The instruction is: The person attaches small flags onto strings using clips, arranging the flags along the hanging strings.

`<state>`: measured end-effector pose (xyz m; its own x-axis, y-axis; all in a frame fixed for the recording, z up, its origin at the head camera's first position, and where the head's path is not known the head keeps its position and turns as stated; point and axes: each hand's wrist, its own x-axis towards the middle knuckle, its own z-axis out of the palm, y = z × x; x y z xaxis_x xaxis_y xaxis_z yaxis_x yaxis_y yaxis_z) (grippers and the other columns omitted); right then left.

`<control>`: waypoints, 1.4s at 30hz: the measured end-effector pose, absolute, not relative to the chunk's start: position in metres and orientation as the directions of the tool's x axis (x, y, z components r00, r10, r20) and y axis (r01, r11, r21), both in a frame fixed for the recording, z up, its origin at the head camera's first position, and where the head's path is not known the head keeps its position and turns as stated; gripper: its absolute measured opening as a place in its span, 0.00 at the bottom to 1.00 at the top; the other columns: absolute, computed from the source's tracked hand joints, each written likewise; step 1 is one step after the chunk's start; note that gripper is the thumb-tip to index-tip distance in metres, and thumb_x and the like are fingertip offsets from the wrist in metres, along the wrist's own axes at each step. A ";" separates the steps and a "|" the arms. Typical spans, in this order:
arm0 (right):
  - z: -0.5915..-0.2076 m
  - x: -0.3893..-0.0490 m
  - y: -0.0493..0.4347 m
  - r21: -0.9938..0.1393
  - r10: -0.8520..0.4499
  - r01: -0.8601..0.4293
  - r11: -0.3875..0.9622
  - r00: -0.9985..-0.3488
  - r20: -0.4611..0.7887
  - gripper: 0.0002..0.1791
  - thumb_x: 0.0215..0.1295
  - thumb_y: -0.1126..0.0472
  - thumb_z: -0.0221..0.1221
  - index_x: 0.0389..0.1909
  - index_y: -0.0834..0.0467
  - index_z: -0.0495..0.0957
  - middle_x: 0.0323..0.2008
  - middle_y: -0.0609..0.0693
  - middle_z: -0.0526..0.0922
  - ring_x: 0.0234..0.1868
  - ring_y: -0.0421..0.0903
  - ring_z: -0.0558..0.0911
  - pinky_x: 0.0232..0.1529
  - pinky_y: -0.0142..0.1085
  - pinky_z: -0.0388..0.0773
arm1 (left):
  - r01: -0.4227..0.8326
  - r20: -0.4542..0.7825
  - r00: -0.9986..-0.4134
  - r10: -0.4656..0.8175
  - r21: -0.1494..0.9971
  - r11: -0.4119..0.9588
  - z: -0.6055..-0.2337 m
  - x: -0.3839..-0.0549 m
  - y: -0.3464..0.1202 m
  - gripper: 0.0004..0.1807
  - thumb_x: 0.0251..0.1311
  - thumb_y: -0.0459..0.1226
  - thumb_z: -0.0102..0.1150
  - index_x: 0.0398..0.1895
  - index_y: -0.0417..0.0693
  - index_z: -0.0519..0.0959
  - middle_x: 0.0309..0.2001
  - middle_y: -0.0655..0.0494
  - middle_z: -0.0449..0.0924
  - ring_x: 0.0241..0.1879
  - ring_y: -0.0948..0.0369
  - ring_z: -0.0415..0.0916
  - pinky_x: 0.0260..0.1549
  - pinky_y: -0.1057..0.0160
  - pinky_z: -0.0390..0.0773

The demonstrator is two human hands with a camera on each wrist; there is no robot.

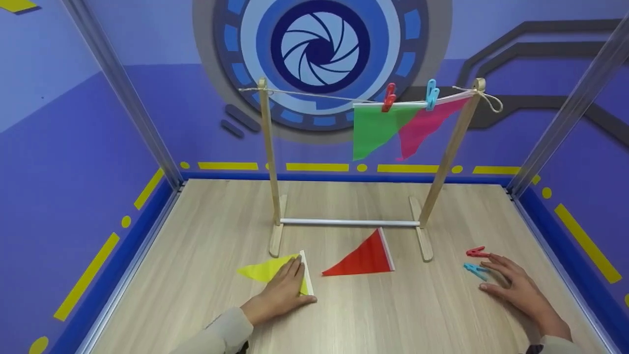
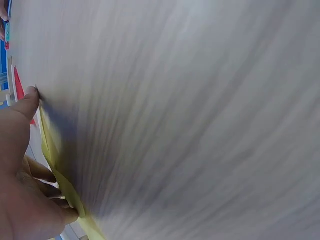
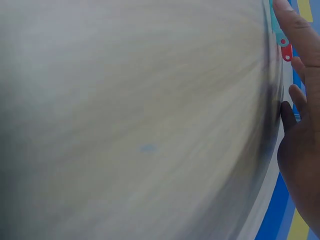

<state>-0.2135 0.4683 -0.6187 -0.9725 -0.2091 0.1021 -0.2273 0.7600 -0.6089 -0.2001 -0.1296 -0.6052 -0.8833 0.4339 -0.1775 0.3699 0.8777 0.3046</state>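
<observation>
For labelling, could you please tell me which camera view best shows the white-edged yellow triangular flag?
The head view: the flag shows its tip and white edge, though the left grip covers part. The left wrist view gives only a narrow yellow strip; the right wrist view shows none.

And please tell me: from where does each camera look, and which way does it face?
Head: on the person's head, facing forward and down over table and wooden stand; left hand, right hand and both sleeves show.
Left wrist: on that wrist, looking along the table; left fingers and thumb show with the yellow flag.
Right wrist: on that wrist, facing the table; right fingers show near the loose blue clip and red clip.
Head and right wrist share both those clips.
</observation>
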 end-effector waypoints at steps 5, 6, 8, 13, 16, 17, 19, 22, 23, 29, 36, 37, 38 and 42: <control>-0.621 -0.213 0.468 -0.583 -0.195 -0.230 0.780 -0.973 0.122 0.33 0.60 0.50 0.72 0.62 0.62 0.77 0.71 0.70 0.63 0.70 0.76 0.58 0.58 0.77 0.55 | 0.436 -0.157 -0.870 0.468 0.202 0.877 -0.605 -0.199 -0.128 0.51 0.66 0.66 0.54 0.75 0.32 0.61 0.77 0.37 0.56 0.76 0.41 0.53 0.73 0.45 0.58; -0.621 -0.213 0.468 -0.579 -0.194 -0.226 0.783 -0.974 0.118 0.33 0.61 0.49 0.72 0.62 0.63 0.77 0.71 0.70 0.63 0.70 0.76 0.58 0.58 0.77 0.55 | 0.453 -0.149 -0.865 0.479 0.180 0.873 -0.605 -0.199 -0.128 0.50 0.68 0.65 0.52 0.75 0.32 0.62 0.77 0.37 0.57 0.76 0.41 0.54 0.73 0.45 0.59; -0.622 -0.214 0.468 -0.580 -0.186 -0.215 0.786 -0.976 0.109 0.33 0.61 0.48 0.72 0.61 0.63 0.78 0.71 0.70 0.63 0.70 0.76 0.58 0.58 0.77 0.54 | 0.483 -0.128 -0.856 0.501 0.146 0.863 -0.605 -0.198 -0.128 0.46 0.70 0.63 0.50 0.74 0.33 0.65 0.75 0.38 0.60 0.75 0.40 0.57 0.72 0.45 0.61; -0.623 -0.213 0.468 -0.579 -0.182 -0.216 0.786 -0.976 0.118 0.32 0.61 0.49 0.72 0.60 0.63 0.78 0.71 0.70 0.64 0.69 0.76 0.58 0.58 0.78 0.55 | 0.543 -0.030 -0.837 0.547 0.077 0.836 -0.606 -0.196 -0.128 0.35 0.72 0.54 0.46 0.67 0.34 0.74 0.70 0.40 0.70 0.71 0.43 0.65 0.68 0.45 0.68; -0.623 -0.212 0.468 -0.574 -0.178 -0.212 0.791 -0.977 0.115 0.32 0.61 0.49 0.72 0.61 0.63 0.78 0.70 0.70 0.64 0.69 0.76 0.59 0.57 0.78 0.56 | 0.562 0.028 -0.827 0.561 0.028 0.827 -0.608 -0.194 -0.125 0.29 0.70 0.46 0.48 0.64 0.33 0.77 0.67 0.40 0.74 0.68 0.44 0.70 0.64 0.44 0.72; -0.624 -0.211 0.468 -0.572 -0.176 -0.206 0.794 -0.978 0.109 0.32 0.61 0.49 0.72 0.61 0.62 0.78 0.70 0.70 0.64 0.69 0.76 0.59 0.58 0.78 0.56 | 0.563 0.044 -0.826 0.562 0.012 0.827 -0.610 -0.193 -0.124 0.28 0.69 0.45 0.49 0.63 0.33 0.77 0.66 0.40 0.75 0.67 0.44 0.71 0.63 0.43 0.73; -0.624 -0.211 0.469 -0.569 -0.166 -0.185 0.801 -0.982 0.085 0.34 0.61 0.47 0.71 0.62 0.62 0.77 0.71 0.70 0.63 0.70 0.76 0.58 0.58 0.78 0.55 | 0.553 0.063 -0.831 0.553 -0.013 0.833 -0.612 -0.190 -0.122 0.26 0.69 0.43 0.51 0.61 0.33 0.78 0.65 0.41 0.76 0.66 0.44 0.72 0.61 0.43 0.75; -0.624 -0.212 0.469 -0.570 -0.153 -0.149 0.808 -0.987 0.042 0.36 0.62 0.44 0.70 0.64 0.62 0.75 0.72 0.70 0.61 0.71 0.75 0.56 0.60 0.78 0.54 | 0.523 0.075 -0.849 0.523 -0.023 0.852 -0.613 -0.188 -0.117 0.26 0.69 0.44 0.52 0.62 0.34 0.78 0.64 0.41 0.77 0.65 0.44 0.73 0.60 0.42 0.75; -0.624 -0.213 0.469 -0.570 -0.150 -0.140 0.810 -0.988 0.029 0.36 0.62 0.43 0.69 0.64 0.62 0.75 0.73 0.69 0.60 0.72 0.75 0.56 0.60 0.78 0.54 | 0.513 0.082 -0.855 0.512 -0.016 0.858 -0.613 -0.187 -0.115 0.26 0.68 0.44 0.53 0.61 0.34 0.78 0.64 0.41 0.77 0.65 0.44 0.73 0.60 0.41 0.75; -0.623 -0.213 0.467 -0.573 -0.139 -0.105 0.813 -0.990 -0.015 0.38 0.63 0.42 0.68 0.66 0.62 0.73 0.74 0.70 0.57 0.73 0.75 0.53 0.60 0.79 0.52 | 0.444 0.068 -0.895 0.440 0.062 0.894 -0.612 -0.183 -0.106 0.28 0.66 0.42 0.52 0.63 0.31 0.76 0.65 0.36 0.75 0.66 0.39 0.71 0.60 0.37 0.73; -0.622 -0.214 0.468 -0.563 -0.127 -0.082 0.822 -0.991 -0.040 0.39 0.63 0.40 0.67 0.66 0.63 0.73 0.74 0.70 0.57 0.73 0.75 0.52 0.61 0.78 0.51 | 0.374 0.106 -0.921 0.376 -0.041 0.927 -0.619 -0.178 -0.089 0.27 0.72 0.45 0.53 0.62 0.30 0.77 0.65 0.36 0.74 0.65 0.40 0.72 0.60 0.39 0.75; -0.621 -0.214 0.468 -0.565 -0.124 -0.079 0.821 -0.991 -0.042 0.39 0.63 0.40 0.67 0.66 0.63 0.73 0.75 0.70 0.57 0.73 0.75 0.53 0.61 0.78 0.52 | 0.375 0.116 -0.918 0.380 -0.062 0.925 -0.619 -0.178 -0.088 0.27 0.73 0.46 0.54 0.61 0.31 0.77 0.65 0.36 0.75 0.65 0.40 0.73 0.59 0.40 0.75; -0.621 -0.214 0.468 -0.567 -0.121 -0.074 0.821 -0.992 -0.045 0.40 0.63 0.40 0.67 0.66 0.63 0.73 0.75 0.70 0.56 0.73 0.75 0.52 0.61 0.78 0.52 | 0.380 0.123 -0.914 0.387 -0.076 0.922 -0.620 -0.178 -0.088 0.27 0.73 0.46 0.55 0.61 0.31 0.78 0.64 0.37 0.75 0.65 0.40 0.73 0.58 0.41 0.76; -0.621 -0.214 0.467 -0.576 -0.119 -0.074 0.814 -0.992 -0.041 0.39 0.63 0.41 0.68 0.66 0.63 0.74 0.75 0.70 0.56 0.73 0.76 0.53 0.61 0.78 0.52 | 0.430 0.145 -0.886 0.440 -0.092 0.898 -0.617 -0.180 -0.094 0.23 0.72 0.43 0.58 0.60 0.32 0.79 0.63 0.38 0.77 0.64 0.41 0.74 0.58 0.44 0.77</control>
